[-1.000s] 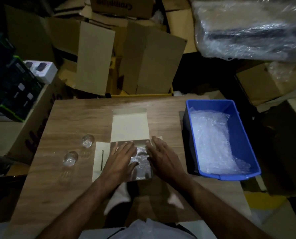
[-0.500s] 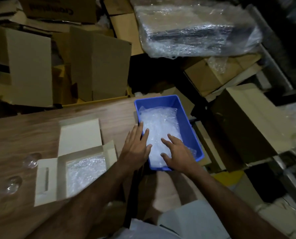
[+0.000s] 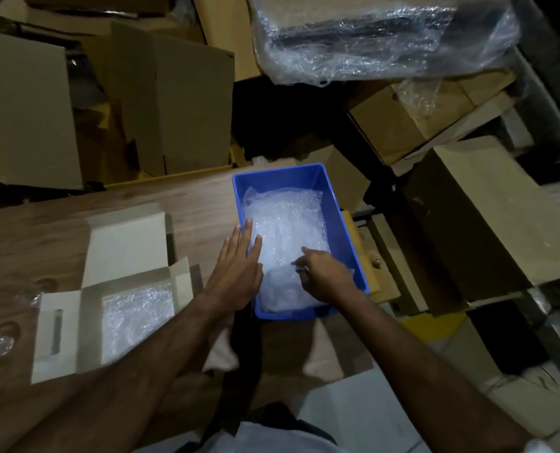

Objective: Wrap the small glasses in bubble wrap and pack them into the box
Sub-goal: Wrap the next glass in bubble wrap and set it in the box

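A blue plastic bin (image 3: 347, 223) at the table's right edge holds crumpled bubble wrap (image 3: 285, 223). My left hand (image 3: 236, 269) lies flat across the bin's left rim, its straight fingers touching the wrap. My right hand (image 3: 324, 276) is inside the bin with curled fingers pinching the wrap. An open white box (image 3: 76, 322) with its flaps spread sits at the left, and a bubble-wrapped bundle (image 3: 134, 315) lies in it. Two small clear glasses (image 3: 2, 338) (image 3: 35, 292) stand on the wood table left of the box.
The wooden table (image 3: 27, 230) ends just past the bin. Flattened and stacked cardboard boxes (image 3: 170, 103) crowd the floor behind and to the right. A large plastic-wrapped bundle (image 3: 383, 37) lies at the upper right.
Both hands left the bundle in the white box and moved right to the blue bin. My right hand's fingers went from spread flat on the wrap to curled and pinching it.
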`<state>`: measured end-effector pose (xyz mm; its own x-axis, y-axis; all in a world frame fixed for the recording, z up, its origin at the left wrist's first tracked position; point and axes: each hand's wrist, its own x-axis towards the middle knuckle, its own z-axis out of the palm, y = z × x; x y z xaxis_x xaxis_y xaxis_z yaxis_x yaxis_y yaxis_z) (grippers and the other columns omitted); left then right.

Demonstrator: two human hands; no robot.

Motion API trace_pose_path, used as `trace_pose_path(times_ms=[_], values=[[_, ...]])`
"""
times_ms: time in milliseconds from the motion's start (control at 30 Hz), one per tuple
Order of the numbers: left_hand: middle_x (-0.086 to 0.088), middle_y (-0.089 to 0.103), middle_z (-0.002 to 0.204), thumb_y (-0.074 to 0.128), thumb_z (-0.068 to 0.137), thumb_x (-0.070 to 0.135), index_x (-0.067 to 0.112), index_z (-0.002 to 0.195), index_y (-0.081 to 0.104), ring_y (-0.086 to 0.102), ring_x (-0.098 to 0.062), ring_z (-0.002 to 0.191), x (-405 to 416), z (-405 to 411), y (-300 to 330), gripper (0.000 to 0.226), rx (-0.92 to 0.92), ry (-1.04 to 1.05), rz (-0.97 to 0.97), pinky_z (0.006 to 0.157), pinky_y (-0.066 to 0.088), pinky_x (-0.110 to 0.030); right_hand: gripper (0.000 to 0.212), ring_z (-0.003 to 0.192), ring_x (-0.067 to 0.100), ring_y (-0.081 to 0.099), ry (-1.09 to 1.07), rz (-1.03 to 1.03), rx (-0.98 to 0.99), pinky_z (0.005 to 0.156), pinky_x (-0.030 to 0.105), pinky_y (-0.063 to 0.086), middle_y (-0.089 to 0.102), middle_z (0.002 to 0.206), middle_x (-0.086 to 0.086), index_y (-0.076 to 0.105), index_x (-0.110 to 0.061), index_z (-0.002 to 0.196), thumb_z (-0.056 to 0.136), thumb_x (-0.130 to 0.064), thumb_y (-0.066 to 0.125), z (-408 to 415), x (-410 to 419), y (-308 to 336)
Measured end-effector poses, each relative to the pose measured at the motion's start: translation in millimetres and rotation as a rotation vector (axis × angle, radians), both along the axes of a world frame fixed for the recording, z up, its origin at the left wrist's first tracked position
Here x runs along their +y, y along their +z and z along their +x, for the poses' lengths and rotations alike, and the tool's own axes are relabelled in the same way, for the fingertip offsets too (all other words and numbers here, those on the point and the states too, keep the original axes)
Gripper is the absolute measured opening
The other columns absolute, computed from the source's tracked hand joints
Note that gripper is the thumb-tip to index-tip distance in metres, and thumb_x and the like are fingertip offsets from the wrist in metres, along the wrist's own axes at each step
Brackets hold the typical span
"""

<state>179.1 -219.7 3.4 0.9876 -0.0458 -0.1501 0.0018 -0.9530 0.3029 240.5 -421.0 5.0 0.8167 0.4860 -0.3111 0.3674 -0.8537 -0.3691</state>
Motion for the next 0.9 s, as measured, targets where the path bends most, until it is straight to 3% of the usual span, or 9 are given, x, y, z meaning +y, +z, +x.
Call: trace_pose_path(times_ms=[200, 333, 400, 500, 600, 667, 767, 833, 900], values=[[0.0, -0.025, 0.164, 0.062, 0.091, 0.033, 0.029, 0.161, 0.003, -0.03, -0.019, 0.147, 9, -5, 7, 0.092, 0.068, -0.04, -0.122, 0.124, -0.013, -0.045, 0.043, 0.127, 0.028, 0.059, -0.015, 0.154, -0.26, 0.087, 0.042, 0.055, 0.056, 0.148, 0.007, 0.06, -0.023, 0.139, 0.098, -0.018, 0.05, -10, -18, 19], [0.004, -0.018, 0.167, 0.073, 0.078, 0.057, 0.035, 0.16, 0.002, -0.021, -0.019, 0.152, 6, 0, 4, 0.111, 0.042, -0.06, -0.187, 0.122, -0.011, -0.041, 0.049, 0.11, 0.028, 0.07, -0.013, 0.23, -0.374, 0.074, 0.04, 0.058, 0.068, 0.133, 0.003, 0.062, -0.023, 0.137, 0.089, -0.019, 0.05, -15, -21, 31], [0.003, -0.002, 0.169, 0.066, 0.088, 0.056, 0.035, 0.159, 0.019, -0.008, -0.02, 0.155, -2, 10, 6, 0.088, -0.038, 0.015, -0.261, 0.126, 0.002, -0.047, 0.051, 0.101, 0.027, 0.072, 0.028, 0.262, -0.448, 0.069, 0.036, 0.059, 0.071, 0.126, 0.003, 0.062, -0.022, 0.136, 0.086, -0.019, 0.055, -16, -22, 36], [0.006, 0.028, 0.164, 0.063, 0.097, 0.03, 0.033, 0.142, 0.053, 0.014, -0.015, 0.154, -5, 17, 24, 0.046, -0.177, 0.083, -0.491, 0.124, 0.021, -0.046, 0.048, 0.106, 0.023, 0.069, 0.069, 0.292, -0.529, 0.076, 0.034, 0.059, 0.067, 0.131, 0.003, 0.058, -0.022, 0.141, 0.094, -0.032, 0.059, -17, -29, 41], [0.012, 0.039, 0.158, 0.071, 0.092, 0.018, 0.031, 0.132, 0.063, 0.022, -0.008, 0.152, 13, 5, 45, 0.042, -0.256, -0.067, -0.512, 0.121, 0.026, -0.036, 0.076, 0.119, 0.024, 0.06, 0.077, 0.178, -0.51, 0.091, 0.04, 0.056, 0.058, 0.143, 0.007, 0.047, -0.023, 0.149, 0.085, -0.057, 0.069, -18, -35, 42], [0.012, 0.045, 0.154, 0.078, 0.086, 0.012, 0.026, 0.13, 0.066, 0.028, -0.006, 0.15, 31, -7, 58, 0.048, -0.312, -0.164, -0.498, 0.119, 0.029, -0.03, 0.081, 0.12, 0.028, 0.061, 0.092, 0.172, -0.485, 0.092, 0.043, 0.056, 0.056, 0.145, 0.009, 0.05, -0.023, 0.147, 0.074, -0.038, 0.082, -17, -33, 47], [0.008, 0.056, 0.146, 0.077, 0.087, 0.022, 0.017, 0.126, 0.067, 0.04, -0.01, 0.145, 54, -28, 80, 0.041, -0.366, -0.153, -0.588, 0.117, 0.034, -0.026, 0.062, 0.119, 0.022, 0.063, 0.103, 0.382, -0.456, 0.093, 0.032, 0.054, 0.06, 0.143, 0.001, 0.064, -0.024, 0.134, 0.073, -0.015, 0.074, -18, -18, 65], [0.009, 0.063, 0.136, 0.067, 0.092, 0.039, 0.015, 0.122, 0.067, 0.051, -0.013, 0.137, 66, -47, 92, 0.038, -0.419, -0.045, -0.686, 0.111, 0.041, -0.028, 0.049, 0.123, 0.016, 0.062, 0.109, 0.573, -0.402, 0.096, 0.027, 0.05, 0.061, 0.142, -0.003, 0.068, -0.024, 0.129, 0.08, -0.02, 0.062, -20, -1, 82], [0.013, 0.07, 0.117, 0.055, 0.097, 0.048, 0.016, 0.113, 0.066, 0.065, -0.012, 0.116, 74, -64, 103, 0.037, -0.494, 0.113, -0.805, 0.094, 0.053, -0.03, 0.044, 0.123, 0.014, 0.062, 0.156, 0.702, -0.354, 0.101, 0.031, 0.051, 0.065, 0.136, -0.004, 0.069, -0.019, 0.127, 0.084, -0.023, 0.059, -23, 17, 98]])
